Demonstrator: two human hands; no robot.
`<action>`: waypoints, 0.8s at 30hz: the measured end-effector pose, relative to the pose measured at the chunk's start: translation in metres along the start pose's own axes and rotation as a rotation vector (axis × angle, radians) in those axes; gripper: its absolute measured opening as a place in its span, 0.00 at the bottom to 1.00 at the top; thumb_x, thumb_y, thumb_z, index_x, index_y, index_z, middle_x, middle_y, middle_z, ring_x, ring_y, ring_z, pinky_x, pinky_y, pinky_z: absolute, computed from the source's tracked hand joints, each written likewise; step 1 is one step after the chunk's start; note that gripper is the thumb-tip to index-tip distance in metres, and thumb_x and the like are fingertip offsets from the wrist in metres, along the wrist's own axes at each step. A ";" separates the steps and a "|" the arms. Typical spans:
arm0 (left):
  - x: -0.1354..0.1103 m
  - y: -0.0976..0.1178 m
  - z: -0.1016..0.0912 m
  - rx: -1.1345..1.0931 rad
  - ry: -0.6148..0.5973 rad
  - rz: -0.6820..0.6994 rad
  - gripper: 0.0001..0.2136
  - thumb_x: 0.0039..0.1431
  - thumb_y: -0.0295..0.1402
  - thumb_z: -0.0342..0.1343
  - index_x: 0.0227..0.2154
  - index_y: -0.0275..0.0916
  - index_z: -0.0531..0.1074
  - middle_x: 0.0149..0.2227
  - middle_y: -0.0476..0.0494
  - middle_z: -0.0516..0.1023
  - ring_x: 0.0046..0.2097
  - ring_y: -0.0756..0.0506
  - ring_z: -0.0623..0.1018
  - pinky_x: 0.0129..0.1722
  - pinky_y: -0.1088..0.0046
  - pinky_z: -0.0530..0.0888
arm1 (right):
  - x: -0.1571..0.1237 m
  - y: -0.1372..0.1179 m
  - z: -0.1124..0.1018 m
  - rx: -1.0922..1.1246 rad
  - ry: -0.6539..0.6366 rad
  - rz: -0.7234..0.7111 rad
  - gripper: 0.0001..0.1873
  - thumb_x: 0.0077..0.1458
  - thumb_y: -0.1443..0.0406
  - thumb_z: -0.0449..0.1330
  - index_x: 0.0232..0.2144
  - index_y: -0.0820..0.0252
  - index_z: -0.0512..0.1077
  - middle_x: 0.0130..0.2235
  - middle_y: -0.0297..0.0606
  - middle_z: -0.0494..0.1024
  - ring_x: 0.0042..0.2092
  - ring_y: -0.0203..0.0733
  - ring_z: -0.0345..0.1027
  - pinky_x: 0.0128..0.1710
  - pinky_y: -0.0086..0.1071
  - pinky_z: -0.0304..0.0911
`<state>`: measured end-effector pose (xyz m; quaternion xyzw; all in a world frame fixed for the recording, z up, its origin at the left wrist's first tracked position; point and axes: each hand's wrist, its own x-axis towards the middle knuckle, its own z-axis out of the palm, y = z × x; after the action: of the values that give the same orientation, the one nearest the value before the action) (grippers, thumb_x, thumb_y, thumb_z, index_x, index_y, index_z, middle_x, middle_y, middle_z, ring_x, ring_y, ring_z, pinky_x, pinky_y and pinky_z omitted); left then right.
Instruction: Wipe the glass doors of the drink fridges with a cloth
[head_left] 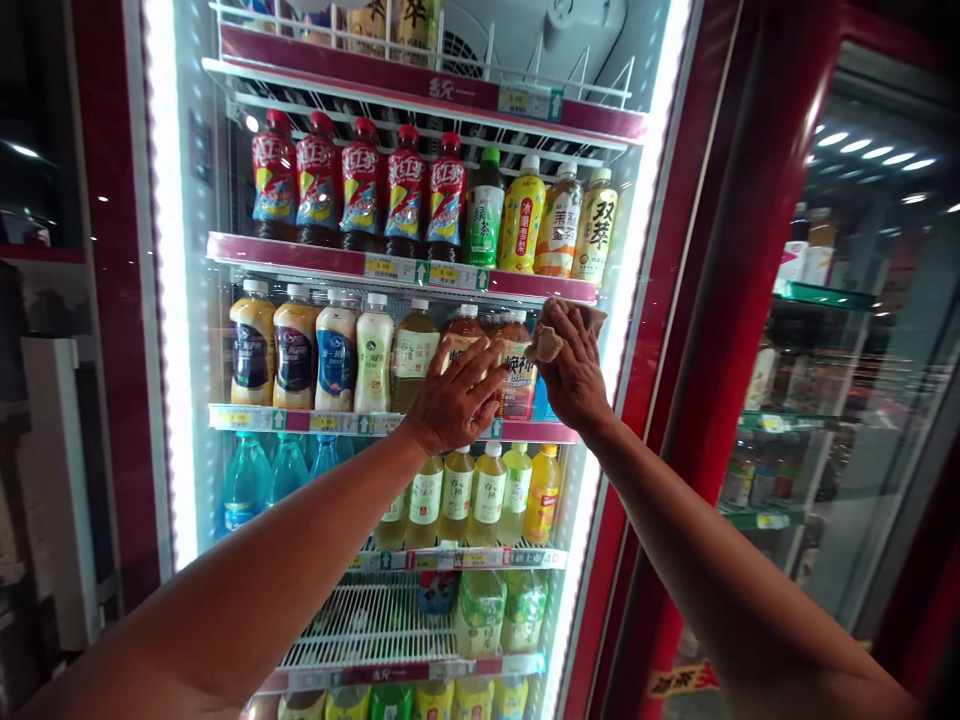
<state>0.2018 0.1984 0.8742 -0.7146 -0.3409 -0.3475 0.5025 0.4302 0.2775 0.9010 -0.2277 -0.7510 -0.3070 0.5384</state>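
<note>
I face an open drinks fridge with several wire shelves of bottles. My left hand [454, 395] rests with fingers spread on the amber tea bottles [517, 375] at the right of the second shelf. Beside it, my right hand [574, 375] is closed on a brown cloth [559, 330], pressed near the same bottles just under the upper shelf's red front edge [540, 288]. The cloth bunches above my knuckles.
Red-capped bottles [360, 190] line the upper shelf, with green and yellow ones to their right. Pale milk-tea bottles [296, 350] stand left of my hands. The red-framed glass door [750, 300] stands open on the right. A lower wire shelf [367, 620] is partly bare.
</note>
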 end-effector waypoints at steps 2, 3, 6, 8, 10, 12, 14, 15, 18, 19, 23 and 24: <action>-0.001 0.001 0.002 0.005 0.049 -0.110 0.34 0.66 0.39 0.51 0.73 0.39 0.52 0.75 0.36 0.51 0.77 0.38 0.47 0.75 0.45 0.42 | 0.000 -0.007 0.004 -0.009 0.017 0.028 0.35 0.73 0.57 0.48 0.75 0.41 0.41 0.76 0.32 0.51 0.77 0.50 0.36 0.75 0.59 0.45; -0.001 0.001 0.003 0.005 0.069 -0.160 0.37 0.65 0.39 0.51 0.74 0.36 0.47 0.76 0.34 0.47 0.77 0.36 0.44 0.75 0.43 0.41 | -0.003 -0.011 0.005 -0.007 0.017 0.030 0.35 0.73 0.57 0.48 0.76 0.40 0.40 0.76 0.32 0.51 0.77 0.51 0.36 0.74 0.60 0.46; 0.000 0.003 0.005 -0.001 0.072 -0.213 0.42 0.63 0.40 0.54 0.75 0.35 0.41 0.76 0.30 0.41 0.77 0.30 0.39 0.73 0.36 0.37 | -0.012 -0.018 0.007 0.003 -0.009 0.003 0.35 0.73 0.58 0.47 0.75 0.39 0.38 0.76 0.31 0.50 0.77 0.51 0.37 0.74 0.61 0.47; 0.001 0.004 0.005 0.008 0.052 -0.206 0.42 0.62 0.40 0.54 0.74 0.35 0.42 0.76 0.29 0.42 0.77 0.28 0.40 0.72 0.34 0.34 | -0.012 -0.019 0.006 0.003 -0.030 -0.028 0.35 0.73 0.59 0.47 0.75 0.39 0.39 0.77 0.31 0.50 0.77 0.50 0.37 0.75 0.60 0.47; 0.002 0.004 0.003 0.032 0.032 -0.203 0.40 0.63 0.40 0.54 0.73 0.34 0.46 0.76 0.27 0.45 0.77 0.28 0.42 0.72 0.35 0.35 | -0.006 -0.019 0.004 0.001 -0.039 -0.047 0.34 0.73 0.59 0.48 0.75 0.39 0.41 0.77 0.31 0.50 0.77 0.49 0.37 0.75 0.58 0.46; 0.002 0.001 -0.002 0.058 0.007 -0.190 0.37 0.64 0.41 0.54 0.72 0.34 0.50 0.76 0.27 0.47 0.76 0.29 0.46 0.73 0.36 0.38 | 0.001 -0.022 0.005 0.003 -0.033 -0.041 0.34 0.72 0.59 0.48 0.75 0.40 0.43 0.76 0.31 0.50 0.77 0.49 0.37 0.75 0.58 0.45; 0.001 -0.008 -0.011 0.070 -0.028 -0.154 0.35 0.65 0.41 0.54 0.71 0.36 0.54 0.75 0.29 0.50 0.76 0.30 0.50 0.73 0.39 0.43 | 0.003 -0.030 0.009 0.003 -0.014 -0.005 0.34 0.72 0.59 0.49 0.75 0.41 0.43 0.77 0.31 0.50 0.78 0.50 0.35 0.75 0.59 0.44; 0.000 -0.014 -0.017 0.068 -0.051 -0.129 0.34 0.65 0.41 0.55 0.71 0.38 0.55 0.75 0.31 0.51 0.76 0.31 0.52 0.73 0.40 0.46 | 0.001 -0.035 0.012 0.004 -0.010 0.007 0.34 0.72 0.58 0.49 0.75 0.40 0.43 0.77 0.31 0.49 0.78 0.50 0.34 0.75 0.60 0.45; -0.004 -0.041 -0.038 0.048 -0.141 -0.004 0.30 0.64 0.37 0.56 0.69 0.45 0.60 0.75 0.38 0.54 0.75 0.37 0.55 0.71 0.48 0.53 | -0.008 -0.051 0.019 0.010 -0.038 -0.018 0.34 0.72 0.58 0.49 0.75 0.37 0.44 0.77 0.28 0.48 0.78 0.51 0.35 0.75 0.60 0.45; -0.007 -0.052 -0.045 0.050 -0.163 0.035 0.29 0.65 0.36 0.55 0.68 0.49 0.62 0.75 0.41 0.54 0.75 0.39 0.56 0.71 0.48 0.53 | -0.009 -0.054 0.020 0.011 -0.052 -0.039 0.34 0.72 0.58 0.49 0.75 0.37 0.44 0.77 0.28 0.49 0.77 0.50 0.35 0.75 0.60 0.45; -0.020 -0.091 -0.066 0.068 -0.173 0.060 0.28 0.64 0.43 0.59 0.66 0.60 0.64 0.77 0.46 0.48 0.76 0.35 0.51 0.72 0.42 0.46 | 0.003 -0.057 0.020 0.006 -0.075 -0.074 0.33 0.72 0.59 0.49 0.75 0.39 0.46 0.76 0.29 0.52 0.77 0.49 0.36 0.76 0.58 0.44; -0.024 -0.098 -0.070 0.071 -0.168 0.053 0.29 0.63 0.43 0.60 0.67 0.62 0.63 0.77 0.46 0.46 0.76 0.34 0.49 0.72 0.40 0.44 | 0.009 -0.057 0.020 0.004 -0.071 -0.069 0.33 0.72 0.59 0.49 0.75 0.39 0.46 0.76 0.29 0.52 0.77 0.49 0.36 0.76 0.58 0.43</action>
<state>0.0966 0.1541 0.9189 -0.7318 -0.3748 -0.2604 0.5061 0.3756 0.2517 0.8923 -0.2114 -0.7778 -0.3157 0.5007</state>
